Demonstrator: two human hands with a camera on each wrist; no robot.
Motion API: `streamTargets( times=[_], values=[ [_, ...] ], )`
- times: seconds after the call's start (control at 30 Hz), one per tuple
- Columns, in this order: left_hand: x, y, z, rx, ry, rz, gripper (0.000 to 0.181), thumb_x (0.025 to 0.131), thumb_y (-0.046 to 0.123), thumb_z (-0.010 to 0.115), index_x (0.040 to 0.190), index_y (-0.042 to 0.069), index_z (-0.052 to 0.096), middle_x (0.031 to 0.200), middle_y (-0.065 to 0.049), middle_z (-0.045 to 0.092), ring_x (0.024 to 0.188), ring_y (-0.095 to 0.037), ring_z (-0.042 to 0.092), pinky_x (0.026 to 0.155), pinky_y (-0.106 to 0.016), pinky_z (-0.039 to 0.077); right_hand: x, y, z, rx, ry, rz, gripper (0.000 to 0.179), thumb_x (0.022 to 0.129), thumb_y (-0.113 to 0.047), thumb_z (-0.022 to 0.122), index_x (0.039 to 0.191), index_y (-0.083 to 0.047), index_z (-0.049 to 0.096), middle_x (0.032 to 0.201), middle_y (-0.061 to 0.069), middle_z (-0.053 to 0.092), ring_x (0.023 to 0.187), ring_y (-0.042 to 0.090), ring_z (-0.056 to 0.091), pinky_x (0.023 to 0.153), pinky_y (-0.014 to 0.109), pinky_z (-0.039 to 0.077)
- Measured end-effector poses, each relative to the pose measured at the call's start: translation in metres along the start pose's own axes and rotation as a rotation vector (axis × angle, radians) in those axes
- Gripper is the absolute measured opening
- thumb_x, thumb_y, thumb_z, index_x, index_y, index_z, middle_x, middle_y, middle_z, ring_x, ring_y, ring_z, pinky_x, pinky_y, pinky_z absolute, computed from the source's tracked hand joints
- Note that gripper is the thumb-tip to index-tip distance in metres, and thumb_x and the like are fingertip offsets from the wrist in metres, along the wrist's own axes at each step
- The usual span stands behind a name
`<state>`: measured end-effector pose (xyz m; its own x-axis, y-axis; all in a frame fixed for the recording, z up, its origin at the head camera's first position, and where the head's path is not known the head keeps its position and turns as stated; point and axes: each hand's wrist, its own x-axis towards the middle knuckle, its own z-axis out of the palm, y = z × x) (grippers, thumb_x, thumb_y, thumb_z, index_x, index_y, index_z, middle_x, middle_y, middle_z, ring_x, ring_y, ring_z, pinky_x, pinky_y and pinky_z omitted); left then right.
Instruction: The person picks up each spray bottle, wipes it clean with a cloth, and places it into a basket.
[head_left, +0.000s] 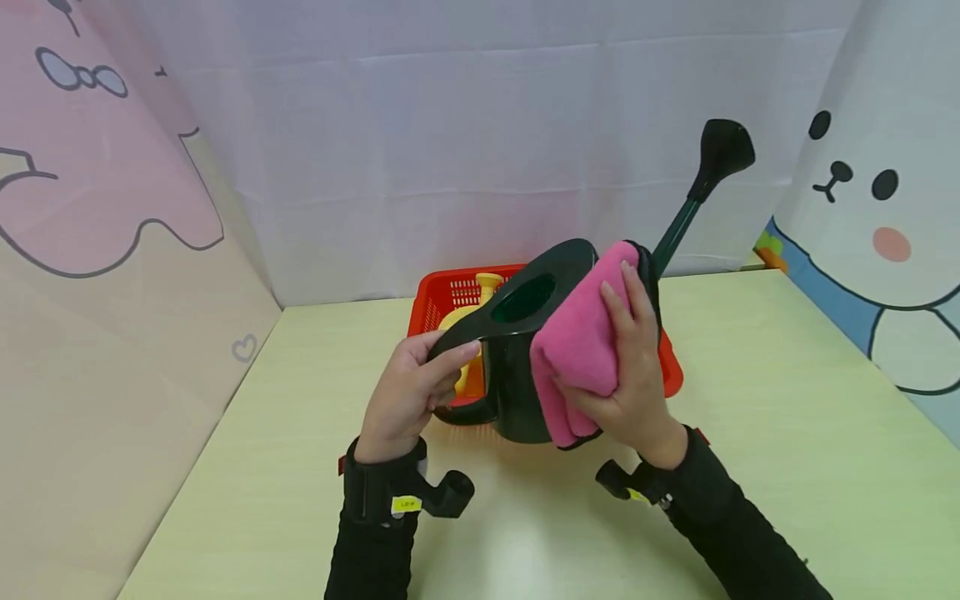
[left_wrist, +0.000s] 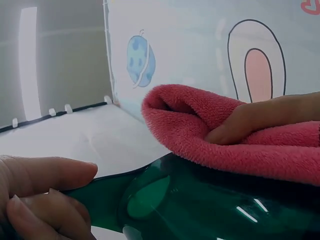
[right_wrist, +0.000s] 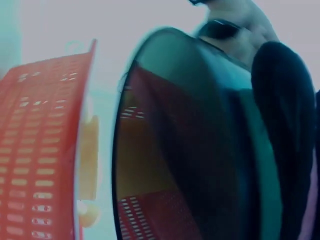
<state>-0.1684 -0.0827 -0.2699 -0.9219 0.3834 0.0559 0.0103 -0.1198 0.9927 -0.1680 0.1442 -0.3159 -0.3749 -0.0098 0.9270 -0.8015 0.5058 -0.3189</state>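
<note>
A dark green watering can (head_left: 517, 387) is held up, its long spout (head_left: 678, 225) slanting up to the right. My left hand (head_left: 405, 392) grips the handle (head_left: 465, 412), thumb and fingers around its upper part. Against the can's right side, my right hand (head_left: 637, 379) holds a folded pink cloth (head_left: 573, 333) with a dark edge. In the left wrist view, the right thumb presses into the plush cloth (left_wrist: 185, 125) above the glossy green can (left_wrist: 210, 205). The right wrist view shows the can's shiny base (right_wrist: 165, 150) close up; the right hand's fingers are not clear there.
Behind the can stands a red perforated basket (head_left: 431, 304) with yellow items (head_left: 489, 283) inside, partly hidden by the can. Everything is over a pale table (head_left: 300, 467). White and printed curtains (head_left: 487, 150) enclose its back and sides.
</note>
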Motion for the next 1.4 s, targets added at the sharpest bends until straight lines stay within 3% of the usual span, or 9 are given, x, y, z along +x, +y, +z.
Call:
streamTargets(
  times=[0.17,0.23,0.3,0.43,0.57,0.8,1.0,1.13,1.4],
  values=[
    [0.0,0.0,0.003,0.032,0.002,-0.011,0.012,0.089,0.018,0.057,0.086,0.007,0.054,0.054,0.002,0.039,0.046,-0.011,0.033,0.049,-0.019,0.032,0.007,0.006,-0.012,0.282,-0.043,0.242,0.072,0.077,-0.009,0.062,0.138,0.004,0.025,0.136,-0.001,0.039,0.12,0.018,0.039,0.094,0.021,0.041],
    [0.0,0.0,0.004,0.043,0.009,-0.017,0.014,0.089,0.019,0.058,0.086,0.006,0.054,0.054,0.002,0.039,0.046,-0.012,0.033,0.049,-0.019,0.032,0.007,0.007,-0.011,0.319,-0.041,0.288,0.075,0.072,0.004,0.058,0.139,0.002,0.024,0.129,-0.007,0.042,0.114,0.015,0.042,0.089,0.019,0.043],
    [0.0,0.0,0.005,0.045,0.016,-0.021,0.015,0.089,0.019,0.058,0.086,0.005,0.053,0.054,0.002,0.039,0.046,-0.012,0.033,0.049,-0.019,0.032,0.005,0.006,-0.009,0.289,-0.028,0.29,0.074,0.073,0.0,0.059,0.139,0.002,0.024,0.129,-0.006,0.042,0.115,0.014,0.041,0.089,0.018,0.043],
    [0.0,0.0,0.006,0.036,0.024,-0.022,0.013,0.089,0.017,0.057,0.087,0.005,0.053,0.055,0.002,0.039,0.047,-0.011,0.033,0.05,-0.019,0.032,0.002,0.001,-0.004,0.126,-0.007,0.225,0.079,0.079,-0.03,0.065,0.139,0.002,0.025,0.137,0.01,0.037,0.125,0.018,0.034,0.096,0.022,0.04],
    [0.0,0.001,0.005,0.033,0.024,-0.017,0.011,0.09,0.014,0.055,0.087,0.005,0.053,0.055,0.002,0.038,0.047,-0.011,0.033,0.049,-0.019,0.031,-0.004,-0.008,0.004,-0.112,0.015,0.112,0.081,0.082,-0.054,0.055,0.139,-0.004,0.027,0.143,0.019,0.029,0.132,0.028,0.028,0.102,0.042,0.038],
    [0.002,0.001,0.006,0.026,-0.005,-0.008,0.011,0.09,0.014,0.054,0.089,0.004,0.053,0.058,0.002,0.041,0.048,-0.009,0.035,0.049,-0.019,0.033,-0.021,-0.021,0.028,-0.416,0.062,-0.171,0.067,0.085,-0.051,0.051,0.136,-0.01,0.036,0.139,0.021,0.032,0.133,0.033,0.028,0.103,0.057,0.03],
    [0.004,0.0,0.007,0.019,-0.022,-0.017,0.011,0.09,0.015,0.055,0.09,0.004,0.054,0.057,0.003,0.043,0.049,-0.008,0.04,0.051,-0.019,0.04,-0.041,-0.035,0.042,-0.627,-0.076,-0.325,0.053,0.09,-0.045,0.041,0.128,-0.008,0.044,0.13,0.026,0.035,0.133,0.036,0.023,0.111,0.057,0.004],
    [0.004,-0.001,0.008,0.018,-0.015,-0.019,0.009,0.09,0.015,0.054,0.087,0.006,0.053,0.054,0.004,0.039,0.047,-0.007,0.038,0.049,-0.019,0.038,-0.043,-0.036,0.042,-0.65,-0.12,-0.353,0.05,0.091,-0.044,0.04,0.128,-0.011,0.047,0.129,0.024,0.036,0.133,0.035,0.022,0.111,0.056,0.001],
    [0.006,-0.002,0.01,0.001,-0.023,0.028,0.016,0.09,0.013,0.053,0.076,0.008,0.049,0.054,0.003,0.038,0.047,-0.008,0.035,0.049,-0.019,0.034,-0.024,-0.022,0.026,-0.489,-0.021,-0.314,0.052,0.087,-0.047,0.048,0.124,-0.011,0.048,0.132,0.023,0.036,0.136,0.032,0.024,0.11,0.052,0.018]
  ],
)
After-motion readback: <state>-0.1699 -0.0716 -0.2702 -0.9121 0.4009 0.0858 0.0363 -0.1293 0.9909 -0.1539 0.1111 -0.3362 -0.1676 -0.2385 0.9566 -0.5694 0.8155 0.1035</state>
